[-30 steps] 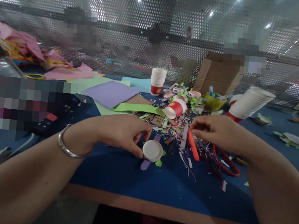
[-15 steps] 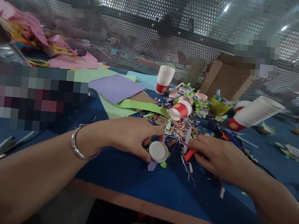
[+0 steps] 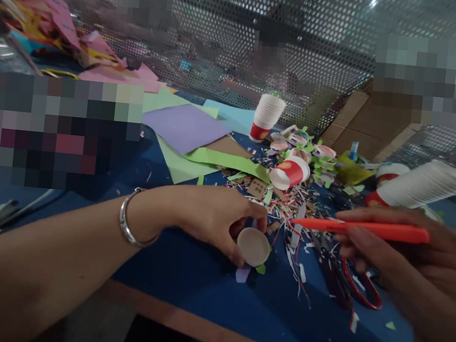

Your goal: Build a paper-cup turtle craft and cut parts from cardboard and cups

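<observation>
My left hand (image 3: 215, 221) rests on the blue table (image 3: 186, 274) with thumb and fingers pinched on a small white paper cup bottom (image 3: 253, 246) that has purple and green paper bits stuck under it. A silver bangle (image 3: 128, 226) circles that wrist. My right hand (image 3: 401, 257) is raised above the table at the right, fingers closed on a long orange tool (image 3: 361, 228) that points left over a pile of paper scraps (image 3: 299, 221). Red-handled scissors (image 3: 356, 288) lie on the table under that hand.
A red-and-white paper cup (image 3: 290, 172) lies on its side behind the scraps. One cup stack (image 3: 266, 117) stands upright, another (image 3: 420, 185) lies at the right. Purple (image 3: 186, 126) and green paper sheets (image 3: 217, 159) lie behind my left hand. A perforated metal screen (image 3: 240, 43) closes the back.
My right hand has picked the orange tool off the table and lifted it to the right. My left hand has stayed on the white cup bottom. The camera has swung slightly left.
</observation>
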The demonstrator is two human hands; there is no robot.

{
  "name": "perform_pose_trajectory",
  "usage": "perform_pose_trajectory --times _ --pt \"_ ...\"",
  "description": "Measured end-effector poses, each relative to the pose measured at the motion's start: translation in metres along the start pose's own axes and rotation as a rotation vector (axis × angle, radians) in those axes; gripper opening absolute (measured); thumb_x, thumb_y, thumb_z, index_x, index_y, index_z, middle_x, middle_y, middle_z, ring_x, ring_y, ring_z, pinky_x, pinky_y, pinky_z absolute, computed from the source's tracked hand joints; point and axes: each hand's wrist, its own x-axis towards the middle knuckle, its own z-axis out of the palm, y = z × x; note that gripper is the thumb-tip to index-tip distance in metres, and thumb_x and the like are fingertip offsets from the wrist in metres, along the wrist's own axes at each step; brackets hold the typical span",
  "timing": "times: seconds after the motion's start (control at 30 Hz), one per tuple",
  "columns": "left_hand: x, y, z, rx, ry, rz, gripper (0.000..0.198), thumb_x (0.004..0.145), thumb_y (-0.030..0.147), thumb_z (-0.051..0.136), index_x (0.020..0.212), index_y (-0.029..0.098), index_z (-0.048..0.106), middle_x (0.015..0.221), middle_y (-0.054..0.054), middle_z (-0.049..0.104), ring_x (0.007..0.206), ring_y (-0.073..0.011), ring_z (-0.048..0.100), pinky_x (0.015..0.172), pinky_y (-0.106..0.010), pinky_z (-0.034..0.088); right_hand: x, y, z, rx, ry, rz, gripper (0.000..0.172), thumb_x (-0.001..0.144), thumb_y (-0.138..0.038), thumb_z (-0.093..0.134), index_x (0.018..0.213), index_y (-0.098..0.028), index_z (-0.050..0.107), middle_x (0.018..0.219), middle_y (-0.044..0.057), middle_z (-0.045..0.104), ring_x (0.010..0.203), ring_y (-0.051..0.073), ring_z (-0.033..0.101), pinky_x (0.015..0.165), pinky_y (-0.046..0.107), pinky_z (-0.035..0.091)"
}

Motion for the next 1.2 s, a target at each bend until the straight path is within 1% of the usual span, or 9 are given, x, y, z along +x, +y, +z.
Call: perform_pose_trajectory --times 0.1,0.17,0.27,0.37,0.5,0.67,0.77,1.0,1.2 --pt "0.001 0.000 0.000 -0.013 0.003 -0.020 0.053 0.074 0.050 0.079 0.118 0.026 0.062 0.074 0.004 0.065 0.062 -0.0137 0.058 0.053 -0.025 0.033 0.001 -0.012 0.016 0.015 -0.013 -0.021 0.031 0.088 -0.050 0.064 0.114 -0.037 0.074 0.086 0.007 0.076 0.084 0.031 0.073 0.059 0.038 0.057" --pt "0.002 0.000 0.001 -0.017 0.028 -0.029 0.051 0.072 0.048 0.081 0.115 0.026 0.064 0.074 0.005 0.064 0.061 -0.0134 0.058 0.053 -0.025 0.034 0.001 -0.019 0.027 0.021 0.000 -0.043 0.028 0.088 -0.046 0.065 0.113 -0.036 0.074 0.089 0.007 0.077 0.085 0.031 0.073 0.060 0.039 0.058" --pt "0.003 0.000 0.003 -0.031 0.058 -0.042 0.051 0.067 0.041 0.085 0.111 0.025 0.065 0.071 0.006 0.063 0.060 -0.0131 0.058 0.052 -0.026 0.032 -0.001 -0.021 0.040 0.023 0.071 -0.105 0.023 0.090 -0.035 0.065 0.112 -0.037 0.071 0.096 0.004 0.078 0.082 0.027 0.074 0.064 0.037 0.060" --pt "0.004 -0.001 0.005 -0.032 0.076 -0.036 0.047 0.066 0.036 0.086 0.107 0.025 0.065 0.070 0.006 0.063 0.059 -0.0128 0.056 0.053 -0.026 0.030 -0.001 -0.018 0.048 -0.020 0.125 -0.192 0.025 0.091 -0.028 0.064 0.115 -0.036 0.067 0.100 0.002 0.079 0.080 0.023 0.076 0.070 0.034 0.062" --pt "0.004 -0.001 0.006 -0.001 0.089 -0.022 0.045 0.066 0.035 0.086 0.105 0.025 0.065 0.070 0.006 0.063 0.058 -0.0125 0.055 0.053 -0.026 0.029 0.003 -0.018 0.050 -0.132 0.139 -0.271 0.022 0.092 -0.027 0.063 0.113 -0.031 0.068 0.098 0.001 0.079 0.080 0.020 0.077 0.075 0.030 0.063" --pt "0.003 0.002 0.003 0.038 0.071 -0.037 0.046 0.067 0.037 0.084 0.108 0.026 0.065 0.072 0.007 0.063 0.059 -0.0117 0.054 0.051 -0.025 0.029 0.008 -0.025 0.049 -0.250 0.182 -0.395 0.016 0.097 -0.026 0.056 0.106 -0.024 0.070 0.091 0.000 0.080 0.076 0.012 0.076 0.080 0.018 0.060" --pt "0.003 0.003 0.003 0.054 0.064 -0.042 0.046 0.068 0.036 0.083 0.109 0.026 0.065 0.072 0.007 0.063 0.060 -0.0115 0.055 0.051 -0.024 0.030 0.010 -0.025 0.047 -0.261 0.195 -0.409 0.017 0.099 -0.027 0.054 0.104 -0.022 0.070 0.091 0.000 0.079 0.079 0.010 0.076 0.083 0.015 0.058" --pt "0.003 0.002 0.004 0.051 0.091 -0.009 0.042 0.068 0.036 0.083 0.105 0.025 0.065 0.072 0.007 0.062 0.059 -0.0111 0.054 0.051 -0.024 0.030 0.007 -0.022 0.048 -0.270 0.164 -0.391 0.020 0.101 -0.029 0.052 0.109 -0.023 0.069 0.096 0.001 0.079 0.085 0.011 0.076 0.083 0.016 0.059" --pt "0.003 0.001 0.005 0.067 0.094 -0.014 0.041 0.069 0.037 0.083 0.104 0.025 0.065 0.071 0.006 0.064 0.059 -0.0116 0.054 0.052 -0.025 0.029 0.008 -0.024 0.047 -0.293 0.174 -0.432 0.025 0.103 -0.030 0.048 0.107 -0.021 0.071 0.092 0.003 0.080 0.082 0.011 0.076 0.080 0.015 0.059"
